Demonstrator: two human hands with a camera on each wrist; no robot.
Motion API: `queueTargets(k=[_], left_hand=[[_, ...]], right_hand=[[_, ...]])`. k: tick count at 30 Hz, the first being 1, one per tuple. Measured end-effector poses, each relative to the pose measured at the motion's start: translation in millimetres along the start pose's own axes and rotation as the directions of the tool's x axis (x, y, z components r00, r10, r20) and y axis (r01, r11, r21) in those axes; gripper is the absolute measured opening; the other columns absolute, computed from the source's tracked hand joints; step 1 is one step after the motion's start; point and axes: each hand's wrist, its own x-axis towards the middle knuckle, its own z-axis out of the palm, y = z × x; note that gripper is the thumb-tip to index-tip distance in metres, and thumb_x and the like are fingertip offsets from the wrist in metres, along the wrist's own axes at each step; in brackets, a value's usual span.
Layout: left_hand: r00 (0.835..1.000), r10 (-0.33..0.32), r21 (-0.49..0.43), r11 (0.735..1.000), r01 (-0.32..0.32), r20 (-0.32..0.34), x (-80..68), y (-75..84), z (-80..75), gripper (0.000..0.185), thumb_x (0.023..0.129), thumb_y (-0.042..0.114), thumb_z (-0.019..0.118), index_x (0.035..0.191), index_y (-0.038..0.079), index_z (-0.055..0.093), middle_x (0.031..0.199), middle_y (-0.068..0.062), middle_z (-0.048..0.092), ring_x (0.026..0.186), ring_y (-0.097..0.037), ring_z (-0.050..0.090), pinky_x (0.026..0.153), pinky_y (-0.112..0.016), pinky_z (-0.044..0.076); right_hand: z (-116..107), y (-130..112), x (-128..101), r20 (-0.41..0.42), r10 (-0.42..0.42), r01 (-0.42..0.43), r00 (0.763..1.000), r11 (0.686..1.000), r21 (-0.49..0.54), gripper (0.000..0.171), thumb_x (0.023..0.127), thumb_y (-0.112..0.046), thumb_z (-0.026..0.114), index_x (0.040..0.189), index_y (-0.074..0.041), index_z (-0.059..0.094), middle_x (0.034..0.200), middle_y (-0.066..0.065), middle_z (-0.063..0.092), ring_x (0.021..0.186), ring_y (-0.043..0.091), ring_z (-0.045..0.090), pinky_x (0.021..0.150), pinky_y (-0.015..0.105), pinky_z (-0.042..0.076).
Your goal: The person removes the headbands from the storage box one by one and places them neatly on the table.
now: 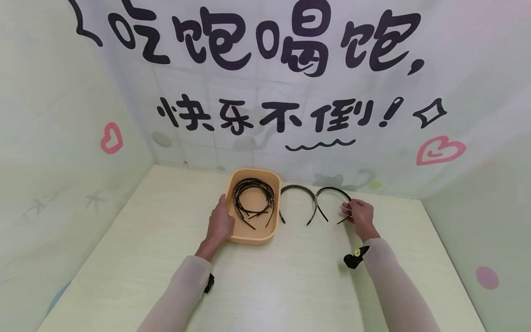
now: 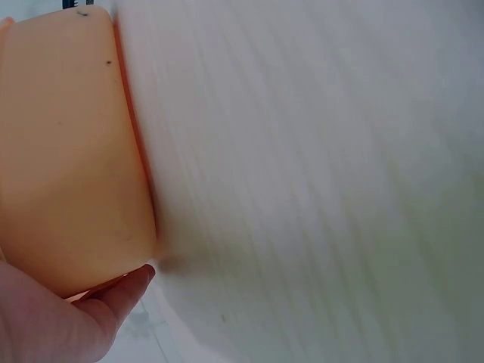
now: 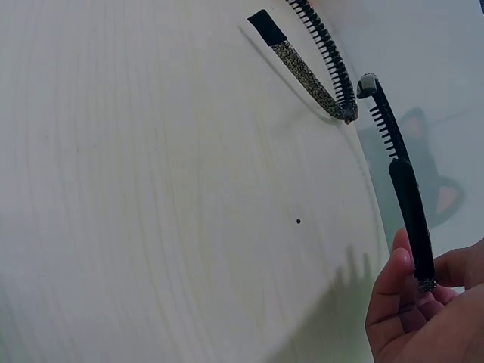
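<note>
My left hand [image 1: 221, 222] grips a light orange plastic box [image 1: 252, 240] at its left side. The left wrist view shows the box wall [image 2: 68, 166] close up, the hand [image 2: 68, 318] against its lower end. Several black toothed headbands [image 1: 253, 184] lie tangled inside the box. At the right, my right hand [image 1: 360, 216] pinches the right arm of a black toothed headband [image 1: 332, 189]. That headband [image 3: 408, 204] appears edge-on between thumb and fingers in the right wrist view. Just right of the box lies another headband [image 1: 298, 186], speckled along its band [image 3: 306, 79].
A light wood-grain tabletop [image 1: 282, 286] carries everything. Behind it rises a pale fabric backdrop [image 1: 257, 87] with large black characters, and similar pale side panels [image 1: 489, 207] flank it. Dark devices [image 1: 354, 259] sit at both wrists.
</note>
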Motion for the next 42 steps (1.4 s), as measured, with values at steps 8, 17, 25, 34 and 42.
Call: queueTargets(k=[8, 17, 25, 34, 42], left_hand=[[1.0, -0.004, 0.018, 1.0, 0.003, 0.003, 1.0, -0.3, 0.5, 0.074, 0.086, -0.01, 0.045, 0.154, -0.007, 0.016, 0.141, -0.037, 0.045, 0.116, -0.046, 0.059, 0.091, -0.053, 0.052], [1.0, -0.01, 0.023, 1.0, 0.01, 0.002, 1.3, 0.8, 0.5, 0.074, 0.086, -0.01, 0.045, 0.154, -0.006, 0.017, 0.142, -0.036, 0.045, 0.118, -0.046, 0.057, 0.093, -0.054, 0.051], [1.0, -0.007, 0.018, 1.0, 0.007, 0.002, 1.0, 0.8, 1.0, 0.075, 0.085, -0.01, 0.045, 0.154, -0.006, 0.017, 0.143, -0.035, 0.045, 0.12, -0.046, 0.056, 0.094, -0.053, 0.051], [1.0, -0.006, 0.02, 1.0, 0.006, 0.0, 0.5, 0.9, 0.9, 0.075, 0.085, -0.011, 0.045, 0.154, -0.006, 0.017, 0.142, -0.036, 0.045, 0.119, -0.046, 0.057, 0.093, -0.054, 0.051], [1.0, -0.012, 0.015, 1.0, 0.012, -0.003, 1.7, 0.9, 1.2, 0.075, 0.085, -0.01, 0.046, 0.154, -0.006, 0.018, 0.143, -0.035, 0.045, 0.119, -0.045, 0.057, 0.093, -0.053, 0.051]], right_hand=[[-8.0, 2.5, 4.0, -0.015, 0.009, -0.009, 1.0, 1.0, 0.001, 0.047, 0.103, -0.013, 0.042, 0.148, 0.0, 0.04, 0.076, -0.014, 0.069, 0.066, -0.001, 0.066, 0.064, 0.021, 0.053], [-9.0, 3.0, 5.0, -0.029, 0.02, -0.019, 0.999, 1.0, 0.006, 0.045, 0.103, -0.012, 0.043, 0.145, 0.002, 0.042, 0.075, -0.012, 0.069, 0.064, 0.0, 0.066, 0.062, 0.021, 0.054], [-6.1, 5.2, 7.0, -0.04, 0.019, -0.019, 0.999, 1.0, -0.004, 0.04, 0.102, -0.011, 0.045, 0.139, 0.003, 0.046, 0.07, -0.012, 0.068, 0.062, 0.0, 0.066, 0.059, 0.02, 0.053], [-6.2, 4.3, 8.5, -0.053, 0.007, -0.009, 0.999, 1.0, -0.025, 0.038, 0.101, -0.011, 0.047, 0.136, 0.004, 0.05, 0.075, -0.008, 0.068, 0.064, 0.002, 0.066, 0.061, 0.02, 0.054], [-5.5, 4.0, 8.5, -0.122, -0.078, 0.054, 0.989, 0.98, -0.189, 0.035, 0.098, -0.015, 0.051, 0.125, 0.005, 0.062, 0.09, 0.002, 0.066, 0.072, 0.006, 0.056, 0.058, 0.019, 0.048]])
